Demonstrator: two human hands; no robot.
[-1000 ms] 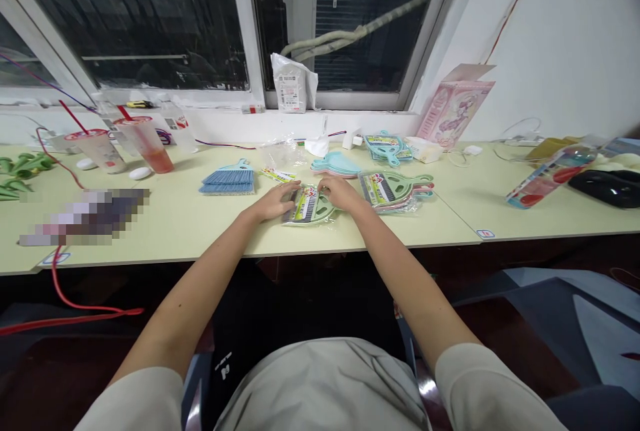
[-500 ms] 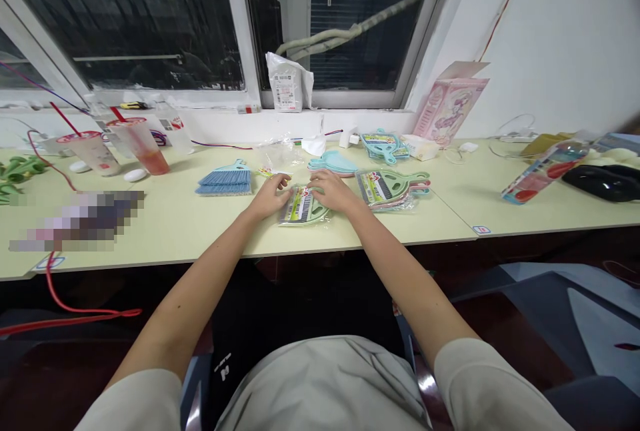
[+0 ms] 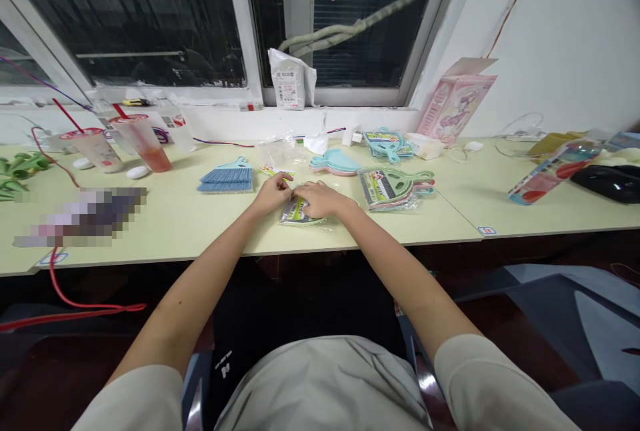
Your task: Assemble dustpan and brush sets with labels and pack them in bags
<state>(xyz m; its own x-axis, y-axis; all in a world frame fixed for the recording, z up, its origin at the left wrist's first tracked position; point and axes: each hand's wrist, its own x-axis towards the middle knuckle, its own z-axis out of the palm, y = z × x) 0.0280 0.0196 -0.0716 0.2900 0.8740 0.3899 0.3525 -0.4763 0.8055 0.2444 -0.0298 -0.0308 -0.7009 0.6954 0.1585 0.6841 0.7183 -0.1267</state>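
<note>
A small green dustpan and brush set in a clear plastic wrapper point(image 3: 296, 213) lies on the table in front of me. My left hand point(image 3: 271, 195) is closed at its left edge, thumb and fingers pinching there. Across its top lies my right hand point(image 3: 318, 200), fingers bent toward the left hand and closed on the wrapper near the same corner. My right hand covers most of the dustpan. Left of my hands sits a blue hand brush point(image 3: 227, 179), unwrapped. Behind them are stacked bare dustpans point(image 3: 335, 160), blue over pink.
Wrapped dustpan sets point(image 3: 395, 188) are piled to the right, with more blue wrapped ones point(image 3: 387, 144) behind. Crumpled clear plastic point(image 3: 281, 149) lies at the back. Drink cups point(image 3: 145, 144) stand left; a bottle point(image 3: 550, 174) lies right, near a pink box point(image 3: 457, 101).
My right hand has slid left over the wrapped dustpan set, its fingers now close to my left hand. The left hand stays at the left edge. The view has shifted slightly.
</note>
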